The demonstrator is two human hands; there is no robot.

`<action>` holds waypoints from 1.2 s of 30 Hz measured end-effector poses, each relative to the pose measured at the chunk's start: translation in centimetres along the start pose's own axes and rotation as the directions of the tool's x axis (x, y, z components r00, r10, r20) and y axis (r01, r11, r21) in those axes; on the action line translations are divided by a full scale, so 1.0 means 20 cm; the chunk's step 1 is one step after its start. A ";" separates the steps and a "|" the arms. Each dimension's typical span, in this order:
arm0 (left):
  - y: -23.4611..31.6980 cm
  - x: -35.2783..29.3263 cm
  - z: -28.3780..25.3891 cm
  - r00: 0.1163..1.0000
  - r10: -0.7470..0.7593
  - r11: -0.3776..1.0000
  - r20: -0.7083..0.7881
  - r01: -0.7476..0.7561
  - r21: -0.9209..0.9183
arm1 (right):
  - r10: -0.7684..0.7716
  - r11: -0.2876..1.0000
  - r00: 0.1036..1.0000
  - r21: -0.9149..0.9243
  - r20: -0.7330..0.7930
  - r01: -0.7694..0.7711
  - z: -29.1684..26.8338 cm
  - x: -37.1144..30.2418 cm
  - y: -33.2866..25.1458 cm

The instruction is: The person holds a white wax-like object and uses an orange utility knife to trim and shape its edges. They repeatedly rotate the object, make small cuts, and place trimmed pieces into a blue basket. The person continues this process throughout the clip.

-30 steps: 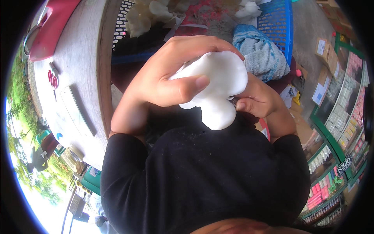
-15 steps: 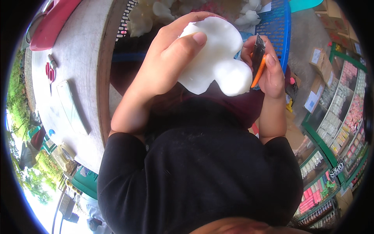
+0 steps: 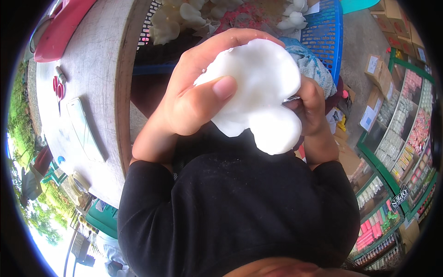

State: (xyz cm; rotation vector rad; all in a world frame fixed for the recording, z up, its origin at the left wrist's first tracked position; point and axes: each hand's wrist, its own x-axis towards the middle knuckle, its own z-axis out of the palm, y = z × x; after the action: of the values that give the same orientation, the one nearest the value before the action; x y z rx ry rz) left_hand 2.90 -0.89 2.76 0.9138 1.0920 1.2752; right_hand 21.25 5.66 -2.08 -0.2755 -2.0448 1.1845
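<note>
My left hand (image 3: 198,87) grips a smooth white lobed piece (image 3: 263,78), wax-like in look, with the thumb on its face and the fingers behind its upper edge. The piece has rounded lobes and a ragged left edge with small crumbs. At its right side is my right hand (image 3: 314,108), fingers curled in against the notch between two lobes. A thin sliver of the cutter knife's blade (image 3: 290,99) shows there; its orange handle, seen half a second ago in this hand, is hidden now.
Beyond my hands, a blue plastic basket (image 3: 323,27) holds more white lobed pieces (image 3: 191,14), pink bits and a blue-white cloth (image 3: 314,64). On the table (image 3: 104,60) at left lie red-handled scissors (image 3: 58,87) and a phone (image 3: 85,129). Shelves (image 3: 406,115) and boxes (image 3: 380,74) stand right.
The white piece has come nearer to my body and tilted. My right hand has moved in behind its right edge, turning the cutter knife mostly out of sight.
</note>
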 end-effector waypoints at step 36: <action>-0.14 0.03 -0.11 0.993 0.099 0.976 -0.061 -0.085 0.200 | 0.716 0.282 0.679 0.822 0.163 -0.495 0.00 -0.01 0.07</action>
State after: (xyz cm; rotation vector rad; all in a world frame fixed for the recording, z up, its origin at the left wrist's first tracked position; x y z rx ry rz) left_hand 1.50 -0.74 -0.46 1.0855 1.2607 1.2989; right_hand 21.18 6.38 -3.28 -0.7400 -0.9000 2.3346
